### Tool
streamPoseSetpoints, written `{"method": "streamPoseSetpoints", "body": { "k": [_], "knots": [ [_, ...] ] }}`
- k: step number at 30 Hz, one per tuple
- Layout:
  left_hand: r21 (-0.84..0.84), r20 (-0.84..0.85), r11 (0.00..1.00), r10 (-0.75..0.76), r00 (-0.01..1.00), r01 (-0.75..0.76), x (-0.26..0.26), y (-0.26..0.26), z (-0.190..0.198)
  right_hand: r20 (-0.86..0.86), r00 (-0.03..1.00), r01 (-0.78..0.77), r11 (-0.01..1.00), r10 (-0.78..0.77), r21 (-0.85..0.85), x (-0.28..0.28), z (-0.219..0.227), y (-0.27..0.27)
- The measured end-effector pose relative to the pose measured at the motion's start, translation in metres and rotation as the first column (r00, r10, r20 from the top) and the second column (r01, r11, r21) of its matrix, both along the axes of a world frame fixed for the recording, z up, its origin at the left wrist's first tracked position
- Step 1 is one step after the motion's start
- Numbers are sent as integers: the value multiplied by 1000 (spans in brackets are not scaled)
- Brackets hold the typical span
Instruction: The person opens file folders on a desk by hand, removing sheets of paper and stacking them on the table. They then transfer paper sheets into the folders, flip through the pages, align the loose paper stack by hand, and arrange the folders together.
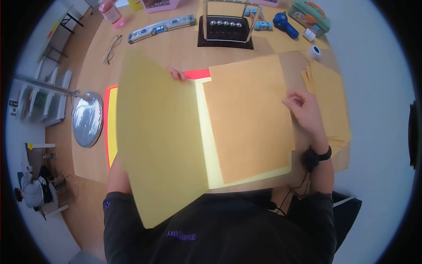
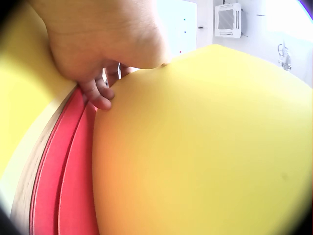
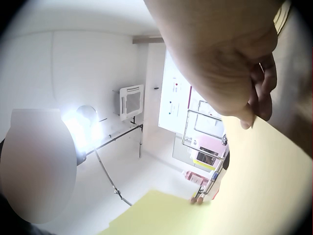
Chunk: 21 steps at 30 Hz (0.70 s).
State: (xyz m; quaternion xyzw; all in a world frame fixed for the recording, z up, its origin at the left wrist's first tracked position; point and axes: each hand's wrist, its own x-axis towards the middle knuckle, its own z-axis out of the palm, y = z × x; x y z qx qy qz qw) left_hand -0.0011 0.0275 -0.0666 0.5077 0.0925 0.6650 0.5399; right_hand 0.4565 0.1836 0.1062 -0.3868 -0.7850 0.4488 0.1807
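Right hand point(image 1: 304, 109) pinches the tan paper point(image 1: 250, 123) by its edge; left hand point(image 1: 177, 74) grips the yellow cover's point(image 1: 160, 132) far edge. Right of that cover lie tan paper, a table point(image 1: 300, 136) strip, then a paper stack point(image 1: 332, 99).

Wooden table point(image 1: 88, 160), glasses point(image 1: 113, 47), spirit level point(image 1: 161, 29), Newton's cradle point(image 1: 225, 38) (dark base), tan sheets point(image 1: 332, 101)

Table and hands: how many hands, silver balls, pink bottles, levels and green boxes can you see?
Hands: 2, the left hand and right hand
Silver balls: 5
Pink bottle: 1
Level: 1
Green box: 1
Total: 10
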Motion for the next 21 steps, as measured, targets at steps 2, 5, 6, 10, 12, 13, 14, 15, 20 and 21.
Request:
{"method": "streamPoseSetpoints", "body": {
  "k": [2,5,6,10,12,13,14,15,20,21],
  "knots": [
    [-87,-31,989,-121,992,118,1,4,5,-7,1000,8,1000,-8,17,3,-5,5],
    [-55,-43,998,33,999,-35,29,-10,40,-56,995,88,996,-86,20,14,-10,20],
    [-212,27,977,42,999,-35,28,-18,46,-77,987,141,990,-140,5,22,-8,33],
    [-349,95,937,46,994,-10,31,-34,51,-260,903,367,929,-344,46,67,13,78],
    [-326,108,945,21,994,16,27,-55,48,-230,904,405,893,-359,197,125,-3,134],
    [-313,119,949,0,993,38,27,-61,47,-199,903,429,839,-382,335,157,-14,157],
    [-301,131,951,-25,991,64,31,-56,46,-193,897,442,826,-398,350,166,-8,155],
    [-290,143,953,-52,988,93,42,-3,50,-17,809,497,669,-587,552,169,-3,148],
    [-264,157,947,-142,977,181,46,125,68,258,542,469,543,-800,696,211,-20,161],
    [-264,154,946,-149,977,186,46,111,65,318,518,482,578,-794,658,210,-20,162]
  ]
}}
